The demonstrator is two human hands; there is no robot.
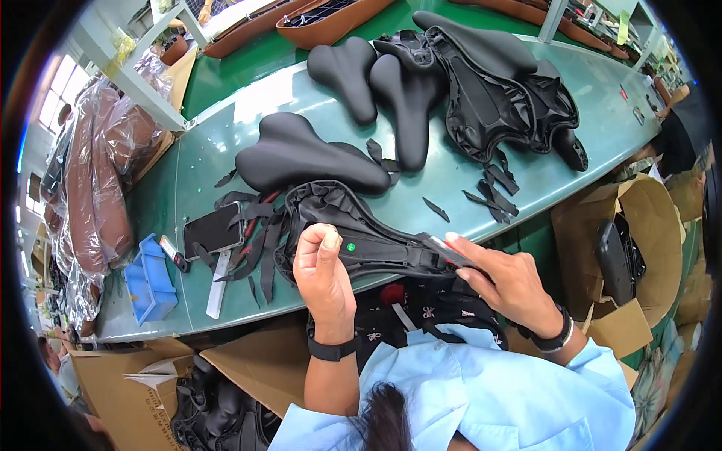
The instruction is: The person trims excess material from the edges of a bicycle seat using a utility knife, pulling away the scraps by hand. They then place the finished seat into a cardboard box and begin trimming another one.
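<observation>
In the head view, an upturned black saddle (376,239) lies at the near edge of the green table (421,189), its broad end to the left. The left hand (323,282) is above it with fingers curled in and thumb near the index finger, hiding part of the underside; whether it pinches anything small cannot be told. The right hand (511,279) is closed around a slim dark tool (448,251) at the saddle's narrow nose. Loose black strips (265,259) crowd the broad end, beside a phone (213,230), a white strip (219,284) and a blue bin (150,284). Another black saddle (297,154) sits right side up just behind, blocking the far side. More saddles (489,90) cluster farther back, with black scraps (492,192) in front of them. A cardboard box (662,225) holding black parts stands at right, off the table.
</observation>
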